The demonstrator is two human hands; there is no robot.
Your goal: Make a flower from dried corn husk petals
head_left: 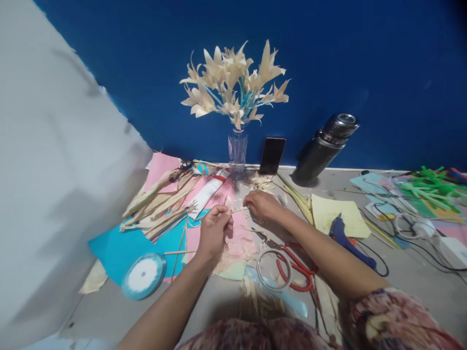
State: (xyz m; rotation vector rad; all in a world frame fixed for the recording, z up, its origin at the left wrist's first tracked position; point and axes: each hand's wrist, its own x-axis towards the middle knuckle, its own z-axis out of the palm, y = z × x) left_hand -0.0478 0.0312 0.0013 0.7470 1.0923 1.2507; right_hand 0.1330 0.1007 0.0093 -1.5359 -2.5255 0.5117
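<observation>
Held in a pinch by my left hand (pixel 216 232) is a small pale piece of dried husk (pixel 228 203), its fingers closed together. A thin pale stick (pixel 239 210) stretches from that hand toward my right hand (pixel 263 205). The right fingers are bent and drawn together near the stick's far end; what lies in them is too small to make out. Beneath both hands are pink paper sheets (pixel 242 238) strewn with husk scraps. Red-handled scissors (pixel 297 270) and a ring of silvery tape (pixel 260 272) lie by my right forearm.
A clear vase (pixel 238 153) of husk flowers (pixel 233 73) stands at the wall, with a phone (pixel 272 155) and flask (pixel 321 155) beside it. Dried husks (pixel 164 199) and a blue ribbon spool (pixel 144 276) lie left. A corded glue gun (pixel 345 238) and green pipe cleaners (pixel 434 187) lie right.
</observation>
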